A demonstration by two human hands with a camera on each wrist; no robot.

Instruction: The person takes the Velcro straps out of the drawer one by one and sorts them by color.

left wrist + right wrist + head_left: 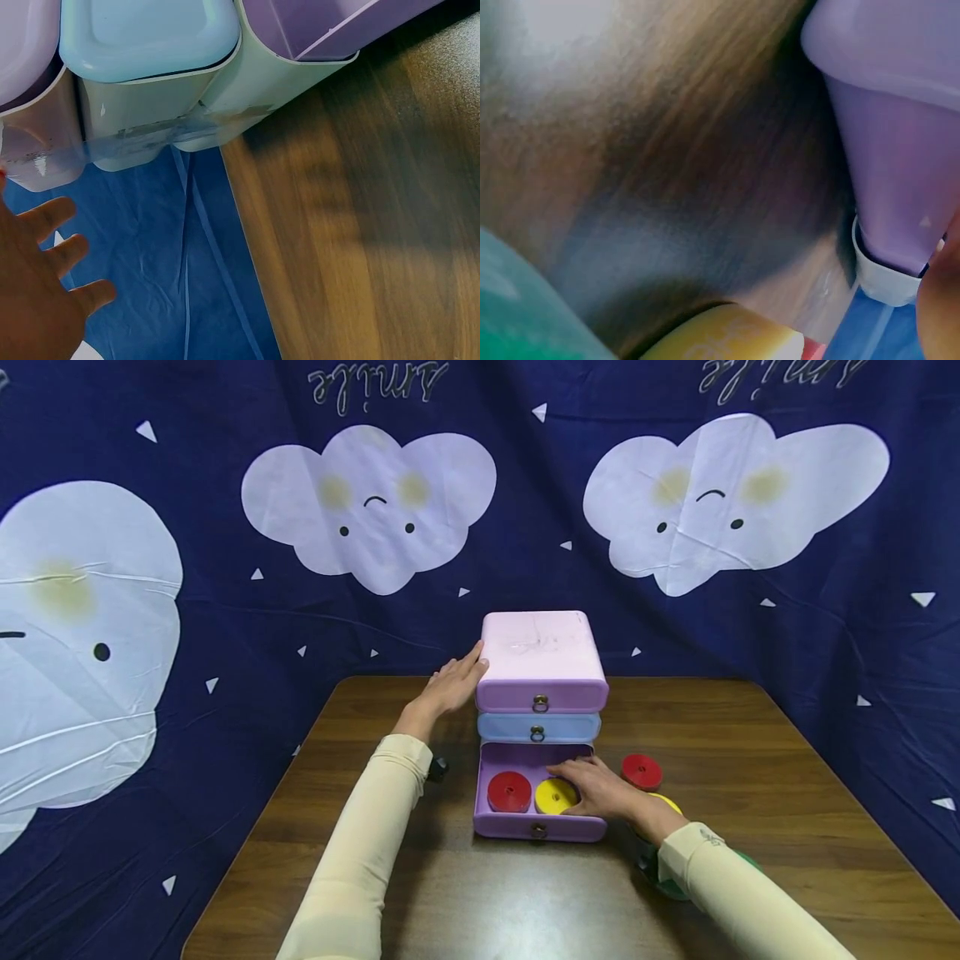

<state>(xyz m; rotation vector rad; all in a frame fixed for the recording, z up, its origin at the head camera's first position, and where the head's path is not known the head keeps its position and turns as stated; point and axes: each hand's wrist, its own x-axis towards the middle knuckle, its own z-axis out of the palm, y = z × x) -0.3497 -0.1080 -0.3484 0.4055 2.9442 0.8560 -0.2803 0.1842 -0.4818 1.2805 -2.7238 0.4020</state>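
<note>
A small three-tier drawer cabinet (540, 643) has its lowest purple drawer (491, 825) pulled out. Inside that drawer a red flat round roll (509, 792) lies beside a yellow flat round roll (553, 796), each with a small hole in its middle. My right hand (600, 789) reaches in over the drawer's right side, thumb and fingers round the yellow roll's edge. In the right wrist view the hand is mostly out of frame, beside the purple drawer (900, 165). With fingers extended, my left hand (453, 683) rests against the cabinet's upper left side; its spread fingers show in the left wrist view.
Right of the cabinet on the wooden table (442, 893) lie another red roll (641, 772), a second yellow roll (720, 337) and a green round thing (525, 315), partly covered by the right arm. The pink top and blue middle drawers (504, 727) are closed. A dark-blue cloud-print cloth (525, 485) hangs behind.
</note>
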